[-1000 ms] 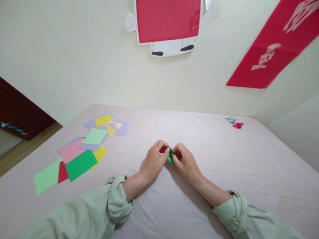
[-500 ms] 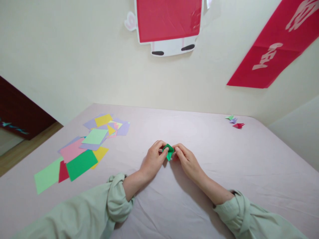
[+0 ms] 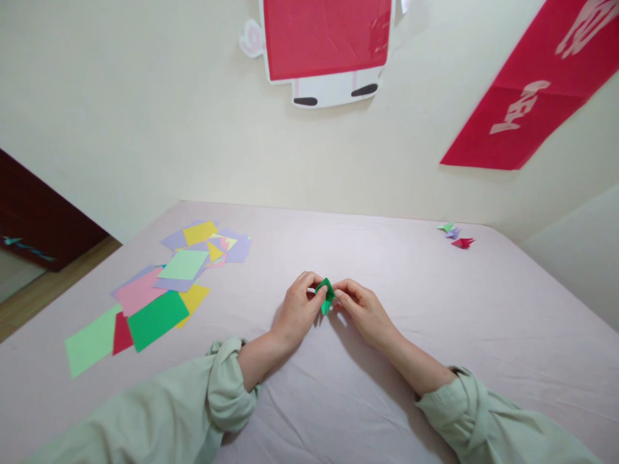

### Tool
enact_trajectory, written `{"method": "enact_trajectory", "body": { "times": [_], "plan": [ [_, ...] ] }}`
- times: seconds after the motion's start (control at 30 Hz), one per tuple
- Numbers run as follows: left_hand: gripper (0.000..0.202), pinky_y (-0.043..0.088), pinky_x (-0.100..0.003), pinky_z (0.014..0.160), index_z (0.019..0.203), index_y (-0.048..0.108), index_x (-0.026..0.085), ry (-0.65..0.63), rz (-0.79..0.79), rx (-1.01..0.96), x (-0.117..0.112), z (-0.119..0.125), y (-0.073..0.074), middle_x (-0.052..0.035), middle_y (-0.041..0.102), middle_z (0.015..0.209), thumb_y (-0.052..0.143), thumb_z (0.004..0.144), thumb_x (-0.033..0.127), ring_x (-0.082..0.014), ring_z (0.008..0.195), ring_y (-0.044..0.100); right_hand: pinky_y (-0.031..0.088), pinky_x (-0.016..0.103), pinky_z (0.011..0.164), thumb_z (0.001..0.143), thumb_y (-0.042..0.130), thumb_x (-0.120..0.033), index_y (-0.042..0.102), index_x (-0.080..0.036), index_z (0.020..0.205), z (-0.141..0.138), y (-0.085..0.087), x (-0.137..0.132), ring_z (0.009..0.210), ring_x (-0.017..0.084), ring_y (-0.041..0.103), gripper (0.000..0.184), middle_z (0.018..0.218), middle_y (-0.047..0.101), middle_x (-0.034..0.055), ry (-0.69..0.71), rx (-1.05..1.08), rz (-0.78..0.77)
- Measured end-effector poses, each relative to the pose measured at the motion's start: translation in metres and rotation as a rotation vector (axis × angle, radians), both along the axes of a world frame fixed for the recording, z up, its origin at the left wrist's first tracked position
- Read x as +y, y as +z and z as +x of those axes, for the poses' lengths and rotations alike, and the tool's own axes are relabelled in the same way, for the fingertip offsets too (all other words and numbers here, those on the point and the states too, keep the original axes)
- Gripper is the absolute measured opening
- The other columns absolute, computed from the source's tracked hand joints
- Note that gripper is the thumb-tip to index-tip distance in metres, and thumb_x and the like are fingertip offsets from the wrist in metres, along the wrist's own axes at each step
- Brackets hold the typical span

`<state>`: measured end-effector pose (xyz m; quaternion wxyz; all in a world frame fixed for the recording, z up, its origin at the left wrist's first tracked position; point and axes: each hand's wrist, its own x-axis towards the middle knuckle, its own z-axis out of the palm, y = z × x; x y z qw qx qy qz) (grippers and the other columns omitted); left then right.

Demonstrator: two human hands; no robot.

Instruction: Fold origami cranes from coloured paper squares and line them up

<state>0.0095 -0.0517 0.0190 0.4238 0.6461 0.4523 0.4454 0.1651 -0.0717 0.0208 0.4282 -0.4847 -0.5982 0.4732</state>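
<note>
A small piece of folded green origami paper [image 3: 327, 298] is held up between my two hands, just above the pale cloth surface. My left hand [image 3: 300, 304] pinches its left side, thumb in front and fingers behind. From the right, the thumb and forefinger of my right hand [image 3: 362, 308] close on its right edge. Two narrow points hang at the paper's lower end. The fingertips hide part of the folds.
Loose coloured paper sheets [image 3: 158, 320] lie overlapping on the left of the cloth-covered surface [image 3: 309, 412]. At the far right sit small folded paper figures in green, purple and red [image 3: 463, 243]. A wall [image 3: 203, 129] rises behind the far edge.
The green paper has become narrower, its right side folded inward, and its lower end now shows two points. My right fingertips have moved slightly left with it.
</note>
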Motion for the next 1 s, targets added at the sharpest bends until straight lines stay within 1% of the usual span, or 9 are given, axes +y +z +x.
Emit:
{"method": "enact_trajectory", "body": {
  "times": [0.2, 0.4, 0.47, 0.57, 0.67, 0.73, 0.83, 1.0],
  "plan": [
    [0.008, 0.049, -0.022, 0.066, 0.077, 0.057, 0.018, -0.01, -0.017, -0.012, -0.0025, 0.0022, -0.0001, -0.0004, 0.056, 0.08, 0.055, 0.084, 0.019, -0.0123, 0.077, 0.057, 0.047, 0.027, 0.067, 0.085, 0.057, -0.035, 0.057, -0.019, 0.083, -0.0019, -0.0046, 0.0014, 0.068, 0.014, 0.058, 0.016, 0.073, 0.061, -0.001, -0.001, 0.067, -0.001],
    [0.008, 0.049, -0.022, 0.069, 0.077, 0.057, 0.018, -0.049, 0.007, -0.004, -0.0034, 0.0018, -0.0015, -0.0006, 0.057, 0.082, 0.054, 0.084, 0.018, -0.0129, 0.079, 0.058, 0.046, 0.026, 0.062, 0.082, 0.059, -0.031, 0.053, -0.02, 0.078, -0.0032, -0.0052, 0.0012, 0.065, 0.013, 0.057, 0.013, 0.068, 0.059, -0.0024, -0.024, 0.052, 0.007],
    [0.007, 0.049, -0.023, 0.07, 0.08, 0.059, 0.018, -0.065, 0.01, 0.001, -0.0044, 0.0021, -0.0007, -0.0015, 0.058, 0.084, 0.053, 0.085, 0.018, -0.0135, 0.081, 0.058, 0.046, 0.026, 0.061, 0.083, 0.058, -0.03, 0.052, -0.02, 0.078, -0.0029, -0.0055, 0.0008, 0.063, 0.013, 0.057, 0.012, 0.067, 0.058, -0.0031, -0.039, 0.042, 0.008],
    [0.007, 0.048, -0.026, 0.072, 0.087, 0.059, 0.019, -0.081, 0.034, 0.043, -0.0064, 0.0028, 0.0016, -0.0022, 0.06, 0.088, 0.055, 0.083, 0.016, -0.0148, 0.082, 0.058, 0.045, 0.026, 0.059, 0.082, 0.057, -0.027, 0.051, -0.021, 0.077, -0.0024, -0.0064, 0.0003, 0.061, 0.013, 0.056, 0.01, 0.066, 0.057, -0.004, -0.066, 0.02, 0.011],
    [0.005, 0.046, -0.028, 0.075, 0.085, 0.059, 0.019, -0.063, 0.086, 0.115, -0.0071, 0.0021, 0.004, -0.0018, 0.06, 0.087, 0.06, 0.08, 0.018, -0.0158, 0.082, 0.056, 0.045, 0.026, 0.059, 0.081, 0.058, -0.027, 0.05, -0.021, 0.077, -0.003, -0.0067, -0.0006, 0.061, 0.013, 0.057, 0.01, 0.066, 0.057, -0.0044, -0.069, 0.013, 0.008],
    [0.002, 0.045, -0.028, 0.077, 0.083, 0.059, 0.019, -0.056, 0.1, 0.129, -0.0064, 0.0006, 0.0045, -0.0017, 0.06, 0.086, 0.059, 0.082, 0.02, -0.0159, 0.083, 0.057, 0.045, 0.027, 0.059, 0.083, 0.058, -0.029, 0.05, -0.021, 0.077, -0.0039, -0.0062, -0.0014, 0.061, 0.014, 0.057, 0.012, 0.066, 0.057, -0.0043, -0.061, 0.02, 0.005],
    [0.005, 0.045, -0.028, 0.077, 0.083, 0.059, 0.019, -0.079, 0.061, 0.094, -0.0043, -0.0013, 0.0039, -0.0021, 0.061, 0.085, 0.056, 0.086, 0.022, -0.0158, 0.083, 0.058, 0.044, 0.027, 0.058, 0.084, 0.058, -0.031, 0.05, -0.021, 0.078, -0.0051, -0.0051, -0.0024, 0.06, 0.014, 0.057, 0.014, 0.065, 0.056, -0.0043, -0.057, 0.008, 0.015],
    [0.014, 0.045, -0.027, 0.071, 0.078, 0.06, 0.018, -0.086, 0.004, 0.039, -0.0009, -0.0018, 0.0036, -0.0021, 0.061, 0.078, 0.056, 0.087, 0.028, -0.0155, 0.078, 0.058, 0.043, 0.026, 0.058, 0.085, 0.057, -0.03, 0.049, -0.021, 0.078, -0.0038, -0.0052, -0.0029, 0.06, 0.013, 0.056, 0.014, 0.065, 0.056, -0.0044, -0.054, -0.022, 0.031]
  ]
}}
